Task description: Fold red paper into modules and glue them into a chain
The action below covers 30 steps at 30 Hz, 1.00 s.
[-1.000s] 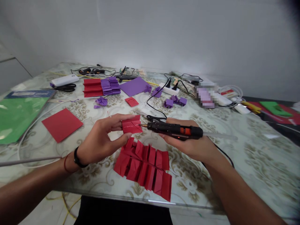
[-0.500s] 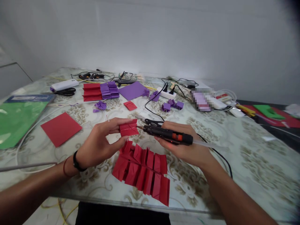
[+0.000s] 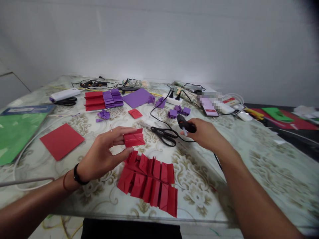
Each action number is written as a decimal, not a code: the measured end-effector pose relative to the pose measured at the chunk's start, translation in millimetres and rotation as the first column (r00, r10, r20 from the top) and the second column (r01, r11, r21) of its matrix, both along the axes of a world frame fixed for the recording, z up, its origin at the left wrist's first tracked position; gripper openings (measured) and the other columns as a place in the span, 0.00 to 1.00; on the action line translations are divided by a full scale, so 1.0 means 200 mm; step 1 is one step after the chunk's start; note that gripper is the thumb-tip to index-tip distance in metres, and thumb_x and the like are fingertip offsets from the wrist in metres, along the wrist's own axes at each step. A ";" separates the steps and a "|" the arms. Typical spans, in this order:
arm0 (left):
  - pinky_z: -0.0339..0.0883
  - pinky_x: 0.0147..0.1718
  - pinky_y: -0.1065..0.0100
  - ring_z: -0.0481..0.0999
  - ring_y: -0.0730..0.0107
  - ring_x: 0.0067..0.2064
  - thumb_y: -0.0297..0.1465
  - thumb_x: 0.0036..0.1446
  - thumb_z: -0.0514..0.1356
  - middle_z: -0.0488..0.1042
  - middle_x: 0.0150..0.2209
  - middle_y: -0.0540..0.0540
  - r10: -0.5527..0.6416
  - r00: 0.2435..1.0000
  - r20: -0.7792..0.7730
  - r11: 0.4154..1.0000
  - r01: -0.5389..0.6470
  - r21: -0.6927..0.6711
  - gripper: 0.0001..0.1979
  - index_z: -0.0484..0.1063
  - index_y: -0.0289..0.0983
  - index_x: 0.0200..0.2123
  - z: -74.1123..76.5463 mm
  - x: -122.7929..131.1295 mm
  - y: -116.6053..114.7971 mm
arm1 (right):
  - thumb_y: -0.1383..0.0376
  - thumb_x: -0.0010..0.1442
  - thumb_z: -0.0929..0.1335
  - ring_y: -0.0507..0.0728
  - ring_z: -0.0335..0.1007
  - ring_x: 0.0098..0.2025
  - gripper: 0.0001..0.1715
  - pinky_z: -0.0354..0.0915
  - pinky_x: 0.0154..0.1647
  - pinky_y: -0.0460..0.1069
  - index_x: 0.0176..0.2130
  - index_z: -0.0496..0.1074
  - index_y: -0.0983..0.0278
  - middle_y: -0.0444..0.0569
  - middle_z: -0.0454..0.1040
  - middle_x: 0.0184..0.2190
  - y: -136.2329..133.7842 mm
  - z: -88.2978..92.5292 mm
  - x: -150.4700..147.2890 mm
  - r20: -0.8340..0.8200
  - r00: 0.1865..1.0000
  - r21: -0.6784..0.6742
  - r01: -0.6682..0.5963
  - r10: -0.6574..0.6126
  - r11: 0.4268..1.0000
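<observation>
My left hand (image 3: 104,152) pinches a small folded red paper piece (image 3: 134,138) between thumb and fingers, held just above a long pleated strip of joined red paper folds (image 3: 149,181) lying on the table. My right hand (image 3: 203,134) is stretched out to the right and farther back, closed around a black hot glue gun (image 3: 185,125) with its cable trailing toward me. Black scissors (image 3: 164,134) lie on the table between the two hands.
A red paper square (image 3: 61,140) and green sheets (image 3: 15,127) lie at the left. Farther back are stacked red and purple folds (image 3: 103,99), a purple sheet (image 3: 137,97), small purple folded pieces (image 3: 178,111), a power strip (image 3: 171,98), cables and a phone (image 3: 209,108).
My right hand has drawn the glue gun away from the small red piece, moving it right and back over the table. The left hand still holds the piece in about the same place.
</observation>
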<state>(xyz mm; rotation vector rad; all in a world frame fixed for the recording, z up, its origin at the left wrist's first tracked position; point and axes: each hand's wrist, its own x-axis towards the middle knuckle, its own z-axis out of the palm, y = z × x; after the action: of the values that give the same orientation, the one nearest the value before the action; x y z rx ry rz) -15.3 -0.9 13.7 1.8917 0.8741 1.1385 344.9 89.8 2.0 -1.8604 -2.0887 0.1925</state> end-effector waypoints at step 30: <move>0.76 0.58 0.56 0.80 0.54 0.58 0.24 0.62 0.65 0.80 0.57 0.42 -0.147 0.969 -0.197 0.965 0.184 0.184 0.19 0.79 0.45 0.55 0.06 0.03 -0.06 | 0.62 0.69 0.70 0.55 0.74 0.38 0.08 0.70 0.38 0.49 0.39 0.79 0.62 0.49 0.77 0.38 -0.39 0.11 -0.54 -0.722 0.551 0.111 -0.506 0.419 0.856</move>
<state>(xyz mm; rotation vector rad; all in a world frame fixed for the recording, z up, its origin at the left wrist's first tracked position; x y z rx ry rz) -10.1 -13.3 26.0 2.2188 0.7006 0.9938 236.5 11.3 24.2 -0.9282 -1.9054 1.0242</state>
